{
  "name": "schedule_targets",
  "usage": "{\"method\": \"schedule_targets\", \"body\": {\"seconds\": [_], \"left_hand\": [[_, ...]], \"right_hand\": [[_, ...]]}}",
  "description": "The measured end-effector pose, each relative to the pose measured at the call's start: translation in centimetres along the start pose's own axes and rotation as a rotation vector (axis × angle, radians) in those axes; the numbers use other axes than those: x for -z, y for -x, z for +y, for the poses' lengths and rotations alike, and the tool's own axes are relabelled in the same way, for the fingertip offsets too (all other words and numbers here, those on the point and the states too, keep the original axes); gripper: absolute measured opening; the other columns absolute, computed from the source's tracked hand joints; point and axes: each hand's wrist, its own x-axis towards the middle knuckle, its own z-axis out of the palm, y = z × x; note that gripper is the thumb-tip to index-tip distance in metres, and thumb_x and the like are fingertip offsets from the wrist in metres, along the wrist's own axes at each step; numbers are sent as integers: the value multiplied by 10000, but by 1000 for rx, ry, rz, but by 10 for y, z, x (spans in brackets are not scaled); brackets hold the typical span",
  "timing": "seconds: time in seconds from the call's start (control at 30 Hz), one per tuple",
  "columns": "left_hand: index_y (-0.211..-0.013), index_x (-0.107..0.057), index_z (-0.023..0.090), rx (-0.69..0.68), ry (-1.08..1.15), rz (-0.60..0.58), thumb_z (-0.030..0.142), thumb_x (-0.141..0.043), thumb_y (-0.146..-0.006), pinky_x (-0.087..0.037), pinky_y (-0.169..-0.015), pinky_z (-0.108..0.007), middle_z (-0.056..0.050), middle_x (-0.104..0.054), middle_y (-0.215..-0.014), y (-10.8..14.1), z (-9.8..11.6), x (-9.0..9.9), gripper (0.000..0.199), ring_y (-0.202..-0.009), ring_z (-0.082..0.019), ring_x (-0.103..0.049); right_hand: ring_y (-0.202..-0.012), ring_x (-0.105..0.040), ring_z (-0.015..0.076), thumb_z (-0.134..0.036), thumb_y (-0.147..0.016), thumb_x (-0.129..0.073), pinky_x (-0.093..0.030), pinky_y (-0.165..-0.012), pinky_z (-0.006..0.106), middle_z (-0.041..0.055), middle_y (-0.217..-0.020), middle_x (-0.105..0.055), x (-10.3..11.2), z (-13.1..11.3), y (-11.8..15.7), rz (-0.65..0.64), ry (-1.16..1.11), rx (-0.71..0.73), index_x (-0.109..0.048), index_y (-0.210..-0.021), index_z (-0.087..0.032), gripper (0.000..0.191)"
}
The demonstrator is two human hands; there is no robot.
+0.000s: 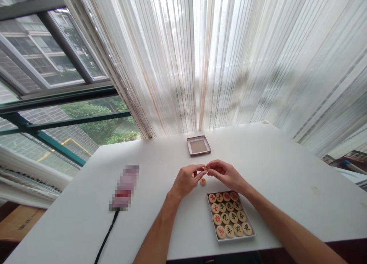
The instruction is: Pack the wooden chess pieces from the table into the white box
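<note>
A round wooden Chinese chess piece with a red character is held up between the fingertips of my left hand and my right hand. Both hands are closed in a pinch on it. Part of another piece shows by the curled fingers of my left hand; whether it is gripped or lies on the table, I cannot tell. Just below the fingertips, a red-marked piece lies on the table. Nearer to me, under my right forearm's left side, a shallow white-edged box holds rows of pieces with red and black characters.
On the white table, a shallow brown-rimmed box lid lies beyond my hands. A blurred-out pinkish object with a black cable lies to the left. Sheer curtains hang behind the table, beside an open window.
</note>
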Motion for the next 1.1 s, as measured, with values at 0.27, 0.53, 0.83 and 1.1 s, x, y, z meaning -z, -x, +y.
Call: {"method": "schedule_targets", "body": {"seconds": [0.27,0.53,0.83,1.1], "left_hand": [[-1140,-741,225,66,86,1,373,-672,-905,-526,-634,-247,-53,-787,-933,0,0,-3,286,-627,-130,-607],[-1184,-726,215,99,111,-14,349,-640,-921,-528,-666,-262,-67,-780,-1017,0,1,-2,307,-684,-145,-629],[-1162,-719,218,129,163,-15,378,-664,-905,-479,-579,-233,-40,-779,-893,-1,5,0,308,-603,-118,-584],[-1023,-684,186,181,247,-11,430,-715,-863,-444,-543,-213,-35,-744,-798,-2,8,-1,294,-597,-111,-569]], "right_hand": [[-993,-724,245,-452,-859,-719,-585,-944,440,85,-1052,-745,0,-1,-1,2,18,19,-684,-1091,-199,344],[-999,-721,244,-452,-881,-693,-580,-954,452,85,-1069,-745,0,2,0,20,51,38,-670,-1123,-208,344],[-980,-721,232,-386,-892,-695,-596,-924,413,74,-1067,-739,-1,0,1,33,102,84,-662,-1129,-225,288],[-900,-700,209,-347,-928,-643,-606,-818,370,53,-1007,-728,-5,-14,4,14,249,156,-682,-1105,-253,205]]}}
